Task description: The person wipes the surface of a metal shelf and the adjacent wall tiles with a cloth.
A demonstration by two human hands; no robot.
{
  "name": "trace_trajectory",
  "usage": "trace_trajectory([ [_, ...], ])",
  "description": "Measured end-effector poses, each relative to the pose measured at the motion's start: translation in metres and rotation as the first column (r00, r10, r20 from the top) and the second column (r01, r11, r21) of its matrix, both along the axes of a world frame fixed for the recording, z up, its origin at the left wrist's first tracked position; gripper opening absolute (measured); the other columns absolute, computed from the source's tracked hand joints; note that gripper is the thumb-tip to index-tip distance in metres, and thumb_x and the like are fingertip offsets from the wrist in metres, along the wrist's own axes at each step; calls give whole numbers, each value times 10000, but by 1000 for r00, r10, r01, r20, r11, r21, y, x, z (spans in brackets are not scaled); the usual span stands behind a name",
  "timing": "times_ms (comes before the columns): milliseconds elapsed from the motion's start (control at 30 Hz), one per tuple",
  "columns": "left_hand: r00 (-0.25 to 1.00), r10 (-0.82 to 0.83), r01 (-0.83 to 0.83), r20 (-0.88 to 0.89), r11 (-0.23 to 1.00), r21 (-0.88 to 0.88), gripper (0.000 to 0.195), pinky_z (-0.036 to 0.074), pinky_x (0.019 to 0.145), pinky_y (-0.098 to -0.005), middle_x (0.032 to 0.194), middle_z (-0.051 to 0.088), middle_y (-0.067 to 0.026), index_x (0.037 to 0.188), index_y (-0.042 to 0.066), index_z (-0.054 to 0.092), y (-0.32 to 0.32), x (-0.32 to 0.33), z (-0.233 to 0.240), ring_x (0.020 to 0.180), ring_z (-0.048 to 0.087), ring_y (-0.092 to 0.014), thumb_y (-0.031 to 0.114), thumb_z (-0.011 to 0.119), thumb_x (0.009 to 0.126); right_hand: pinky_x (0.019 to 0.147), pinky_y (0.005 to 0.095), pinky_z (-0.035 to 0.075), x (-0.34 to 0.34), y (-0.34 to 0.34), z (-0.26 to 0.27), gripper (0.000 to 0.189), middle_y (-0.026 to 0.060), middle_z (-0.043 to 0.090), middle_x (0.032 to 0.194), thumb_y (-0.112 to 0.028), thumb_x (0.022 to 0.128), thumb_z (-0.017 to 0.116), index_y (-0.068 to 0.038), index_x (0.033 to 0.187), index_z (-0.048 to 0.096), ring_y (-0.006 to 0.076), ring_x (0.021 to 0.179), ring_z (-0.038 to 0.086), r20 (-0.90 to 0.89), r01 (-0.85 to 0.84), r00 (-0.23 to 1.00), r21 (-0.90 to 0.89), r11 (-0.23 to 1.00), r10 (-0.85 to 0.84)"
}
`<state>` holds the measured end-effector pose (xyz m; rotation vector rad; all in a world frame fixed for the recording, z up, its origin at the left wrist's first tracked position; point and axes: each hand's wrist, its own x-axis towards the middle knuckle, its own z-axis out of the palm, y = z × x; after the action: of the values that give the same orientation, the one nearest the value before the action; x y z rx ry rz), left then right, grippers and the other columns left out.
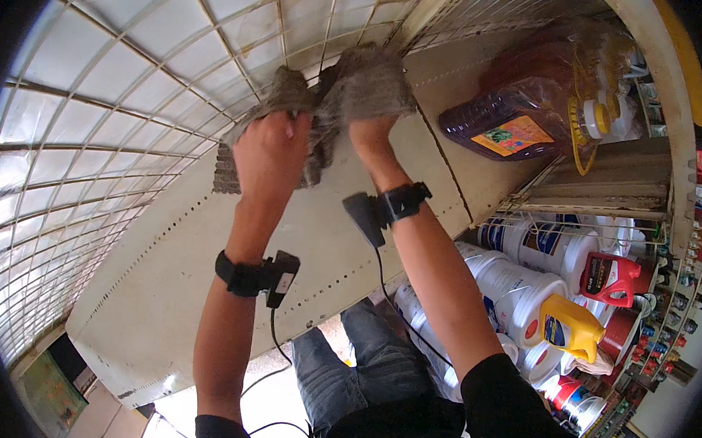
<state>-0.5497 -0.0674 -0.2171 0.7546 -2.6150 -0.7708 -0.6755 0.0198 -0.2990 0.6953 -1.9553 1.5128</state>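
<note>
A grey-brown ribbed cloth (327, 120), blurred in places, is bunched on a cream perforated metal shelf (349, 243) against the wire grid at the back. My left hand (273, 155) grips its near left part, fingers curled into the fabric. Further right, my right hand (372, 135) holds another part of it; folds cover most of those fingers. Each wrist carries a black strap with a small corded device, the left strap (240, 275) and the right strap (404, 201).
Wire grid (121, 93) rises along the shelf's left and back. Plastic-wrapped jugs of dark liquid (510, 120) lie at the right. Below are stacked white buckets (517, 291), a yellow jug (569, 329) and a red jug (609, 280). Cords hang from both wrists.
</note>
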Motion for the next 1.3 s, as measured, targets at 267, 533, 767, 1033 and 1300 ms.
trace_trajectory([
  [267,990,75,-82,-121,995,-51,336,437,601,-488,676,584,-207,647,-4,541,3,-68,-4,694,560,-416,268,514,842,753,352,443,-22,-20,15,255,91,597,884,-79,693,679,-37,925,582,249,826,562,38,-113,993,24,993,112],
  [533,997,-28,26,-74,999,-22,142,469,622,-476,706,596,-228,680,0,595,-5,-82,-18,664,587,-396,105,517,734,670,368,461,-33,-10,19,214,98,596,847,-55,692,646,-41,896,585,217,774,569,-14,-262,965,77,962,263],
  [767,974,-201,213,99,969,-126,102,481,639,-461,750,605,-209,688,3,593,-11,-69,-8,695,599,-375,88,536,688,701,359,473,-40,-1,4,213,105,613,864,-31,686,649,-30,893,598,231,792,582,32,-119,992,499,858,119],
  [1033,976,-203,212,84,971,-114,104,468,664,-472,781,597,-203,724,20,585,-23,-42,-19,723,588,-379,88,508,710,744,362,476,-34,-1,-5,262,110,619,932,-53,712,643,-21,969,604,245,839,591,-64,-82,993,269,960,103],
  [1300,974,-156,171,166,982,-79,106,447,616,-471,703,581,-211,707,21,582,-33,-1,-6,698,575,-381,73,495,739,711,368,469,-18,5,9,249,126,618,910,-82,701,656,-27,941,617,270,818,587,-45,-122,989,327,937,144],
])
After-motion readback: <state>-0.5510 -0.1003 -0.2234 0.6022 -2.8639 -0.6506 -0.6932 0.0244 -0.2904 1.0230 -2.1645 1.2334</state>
